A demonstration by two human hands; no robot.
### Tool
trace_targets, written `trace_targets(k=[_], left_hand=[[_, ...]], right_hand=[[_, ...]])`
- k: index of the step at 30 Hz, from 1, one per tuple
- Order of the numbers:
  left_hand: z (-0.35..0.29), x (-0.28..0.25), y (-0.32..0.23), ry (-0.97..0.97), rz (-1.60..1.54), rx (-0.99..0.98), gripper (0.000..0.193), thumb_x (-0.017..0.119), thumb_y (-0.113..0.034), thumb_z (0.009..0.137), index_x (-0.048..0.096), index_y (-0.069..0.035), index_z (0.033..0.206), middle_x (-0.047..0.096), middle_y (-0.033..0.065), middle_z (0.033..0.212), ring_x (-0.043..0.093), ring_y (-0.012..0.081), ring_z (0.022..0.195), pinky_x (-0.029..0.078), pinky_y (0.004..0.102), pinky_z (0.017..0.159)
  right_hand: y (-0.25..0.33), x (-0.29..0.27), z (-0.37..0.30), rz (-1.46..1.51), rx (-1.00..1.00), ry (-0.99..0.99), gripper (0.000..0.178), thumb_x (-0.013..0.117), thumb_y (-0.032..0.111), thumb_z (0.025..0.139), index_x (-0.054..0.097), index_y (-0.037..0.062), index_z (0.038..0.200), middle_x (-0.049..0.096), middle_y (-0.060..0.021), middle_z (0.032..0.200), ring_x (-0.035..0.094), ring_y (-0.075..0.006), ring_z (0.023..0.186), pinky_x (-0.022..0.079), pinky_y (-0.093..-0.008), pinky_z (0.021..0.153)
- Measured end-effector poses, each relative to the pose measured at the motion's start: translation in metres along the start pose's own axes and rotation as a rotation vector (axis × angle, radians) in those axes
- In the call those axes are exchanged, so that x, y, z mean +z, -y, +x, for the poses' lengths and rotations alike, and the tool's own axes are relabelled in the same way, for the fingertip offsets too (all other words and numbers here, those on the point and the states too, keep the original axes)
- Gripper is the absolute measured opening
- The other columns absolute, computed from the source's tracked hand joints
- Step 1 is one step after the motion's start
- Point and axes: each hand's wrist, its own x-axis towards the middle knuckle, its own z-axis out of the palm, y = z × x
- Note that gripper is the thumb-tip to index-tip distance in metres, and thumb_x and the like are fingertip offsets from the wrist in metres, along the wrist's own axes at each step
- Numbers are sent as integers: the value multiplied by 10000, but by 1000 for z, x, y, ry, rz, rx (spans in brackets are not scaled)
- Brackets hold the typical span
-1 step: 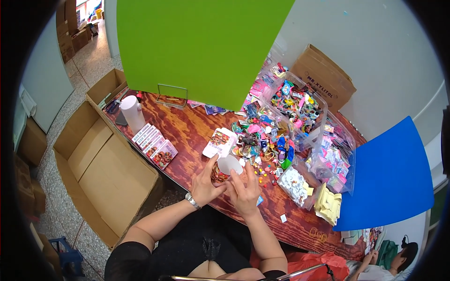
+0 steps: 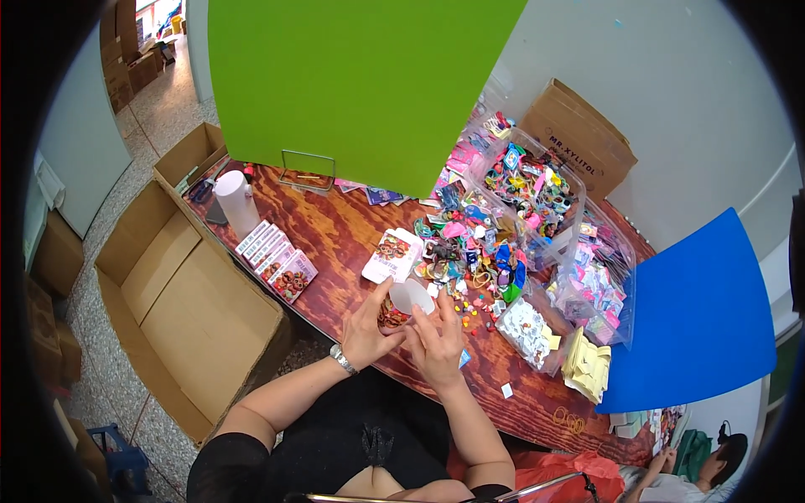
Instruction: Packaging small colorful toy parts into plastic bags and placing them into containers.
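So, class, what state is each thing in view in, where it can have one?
Small box, held by left hand and right hand, flap open
Boxes in row, standing
Cup, upright
Large carton, open
Clear tub, uncovered, filled
Watch, worn

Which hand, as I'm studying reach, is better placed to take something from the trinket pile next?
Probably the right hand: it is nearer the trinket pile, while the left hand is on the far side of the box. Both are at the box, though.
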Motion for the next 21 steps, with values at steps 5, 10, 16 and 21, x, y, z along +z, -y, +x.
trace_targets(k=[5,10,16,21], left_hand=[[-1,-1,9,135,27,175,808,874,-208,663,467,-139,1357,625,148,1089,667,356,903,553,430,706],[-3,-2,11,149,-9,235,714,859,-146,659,468,-117,1256,605,161,1151,644,376,965,550,438,734],[-11,1,12,145,62,266,738,874,-108,638,461,-95,1248,593,194,1191,630,386,1032,539,439,814],[-12,-2,12,173,105,292,759,864,-109,652,453,-86,1290,587,214,1252,632,394,1056,537,443,845]], right_hand=[[-2,-4,-9,254,172,136,279,767,115,851,713,50,1116,534,-264,1385,570,-405,1221,484,-446,995],[1,-12,-7,262,108,217,258,725,105,880,692,23,1122,586,-238,1329,622,-357,1148,487,-424,979],[-16,-3,-15,973,863,138,249,578,118,1024,622,-1,1237,660,-38,1127,656,-109,980,574,-302,870],[4,-6,-2,892,694,197,197,621,98,993,668,9,1163,653,-35,1069,654,-106,926,586,-256,717]])
